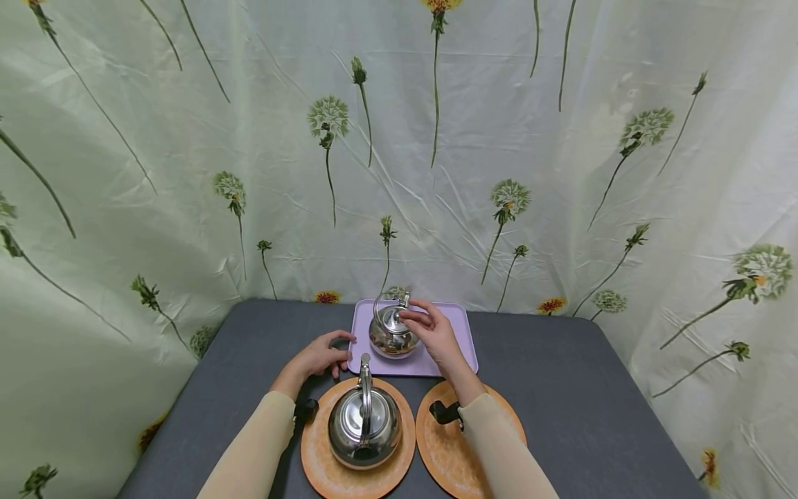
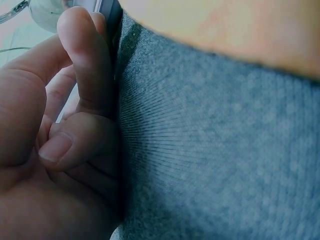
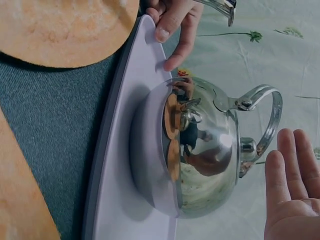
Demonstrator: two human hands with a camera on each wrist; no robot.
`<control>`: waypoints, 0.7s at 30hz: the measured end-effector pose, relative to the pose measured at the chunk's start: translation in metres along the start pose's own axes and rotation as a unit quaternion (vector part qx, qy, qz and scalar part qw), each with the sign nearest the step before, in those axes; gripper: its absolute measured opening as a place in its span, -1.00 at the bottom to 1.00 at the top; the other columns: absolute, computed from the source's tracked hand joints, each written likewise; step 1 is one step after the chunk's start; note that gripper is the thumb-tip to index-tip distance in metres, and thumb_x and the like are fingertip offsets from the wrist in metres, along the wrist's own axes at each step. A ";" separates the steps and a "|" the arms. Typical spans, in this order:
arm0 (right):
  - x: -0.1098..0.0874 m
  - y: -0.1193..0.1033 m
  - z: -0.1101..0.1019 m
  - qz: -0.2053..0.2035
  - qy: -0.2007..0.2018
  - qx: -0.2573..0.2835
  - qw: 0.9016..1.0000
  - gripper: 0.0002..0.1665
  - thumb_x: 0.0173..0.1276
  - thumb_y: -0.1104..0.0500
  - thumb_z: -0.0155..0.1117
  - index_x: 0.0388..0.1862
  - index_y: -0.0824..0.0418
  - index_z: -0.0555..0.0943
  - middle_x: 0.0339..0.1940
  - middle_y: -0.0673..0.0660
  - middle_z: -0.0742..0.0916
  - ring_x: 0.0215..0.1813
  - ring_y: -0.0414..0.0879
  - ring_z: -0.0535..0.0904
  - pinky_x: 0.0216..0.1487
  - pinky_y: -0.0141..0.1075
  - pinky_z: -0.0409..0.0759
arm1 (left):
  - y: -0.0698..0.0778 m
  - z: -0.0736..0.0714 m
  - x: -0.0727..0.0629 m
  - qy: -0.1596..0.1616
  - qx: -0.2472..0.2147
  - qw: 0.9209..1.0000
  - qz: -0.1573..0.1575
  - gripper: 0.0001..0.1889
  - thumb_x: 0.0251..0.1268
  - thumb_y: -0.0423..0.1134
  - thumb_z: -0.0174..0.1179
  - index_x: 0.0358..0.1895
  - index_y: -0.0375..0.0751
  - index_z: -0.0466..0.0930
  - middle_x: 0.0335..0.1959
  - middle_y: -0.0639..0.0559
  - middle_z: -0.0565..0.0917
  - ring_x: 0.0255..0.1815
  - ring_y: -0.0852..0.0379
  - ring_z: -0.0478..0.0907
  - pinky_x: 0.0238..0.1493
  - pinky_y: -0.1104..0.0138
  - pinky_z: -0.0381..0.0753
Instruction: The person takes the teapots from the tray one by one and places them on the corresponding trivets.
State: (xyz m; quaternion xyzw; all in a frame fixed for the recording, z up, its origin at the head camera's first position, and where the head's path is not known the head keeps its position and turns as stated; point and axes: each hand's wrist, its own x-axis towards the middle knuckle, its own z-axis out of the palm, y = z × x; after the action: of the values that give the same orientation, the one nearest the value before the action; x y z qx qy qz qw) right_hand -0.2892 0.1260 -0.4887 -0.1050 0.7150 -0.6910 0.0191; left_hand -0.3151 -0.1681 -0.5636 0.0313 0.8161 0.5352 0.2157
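Observation:
A small shiny metal kettle [image 1: 391, 338] with an arched handle stands on a lilac tray [image 1: 458, 339] at the back of the table. My right hand [image 1: 431, 331] is beside its lid and handle. In the right wrist view the right hand's fingers [image 3: 287, 172] are extended and apart from the kettle [image 3: 210, 150]. At the tray's left front corner is my left hand [image 1: 324, 353], fingertips right at the rim. The left wrist view has the left hand [image 2: 65, 115] close up beside the grey cloth, some fingers bent.
A larger metal kettle [image 1: 355, 430] with an upright handle sits on a round orange mat [image 1: 314, 443] in front of the left hand. A second round orange mat [image 1: 445, 450] lies under the right forearm. A flower-printed curtain [image 1: 424, 208] hangs behind the dark grey table [image 1: 555, 402].

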 end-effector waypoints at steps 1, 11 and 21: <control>0.000 0.000 0.001 -0.001 -0.001 0.002 1.000 -0.40 0.57 0.32 0.27 0.54 0.27 0.45 0.27 0.32 0.77 0.28 -0.01 0.75 0.29 -0.37 0.62 | 0.000 0.000 0.000 0.000 0.000 1.000 -0.001 -0.52 0.48 -0.22 0.29 0.42 -0.02 0.51 -0.53 0.05 0.69 -0.71 0.20 0.54 -0.69 0.40 0.21; 0.003 0.001 0.014 -0.002 -0.009 0.020 1.000 -0.43 0.54 0.34 0.30 0.48 0.19 0.52 0.27 0.37 0.75 0.35 0.12 0.71 0.19 -0.44 0.64 | -0.002 0.000 0.001 0.000 -0.001 1.000 -0.002 -0.52 0.47 -0.21 0.30 0.41 -0.02 0.51 -0.53 0.04 0.69 -0.71 0.19 0.55 -0.69 0.39 0.23; 0.007 0.007 0.025 0.003 -0.016 0.001 1.000 -0.42 0.55 0.30 0.31 0.50 0.21 0.50 0.29 0.33 0.75 0.35 0.13 0.71 0.32 -0.24 0.65 | -0.002 0.001 0.000 0.004 -0.006 1.000 0.004 -0.54 0.48 -0.25 0.28 0.40 -0.05 0.52 -0.54 0.04 0.68 -0.72 0.20 0.53 -0.69 0.41 0.24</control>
State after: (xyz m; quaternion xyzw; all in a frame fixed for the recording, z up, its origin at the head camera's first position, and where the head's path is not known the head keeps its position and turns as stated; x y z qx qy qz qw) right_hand -0.2926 0.1004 -0.4958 -0.1134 0.7141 -0.6900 0.0327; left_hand -0.3145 -0.1677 -0.5656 0.0310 0.8136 0.5410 0.2107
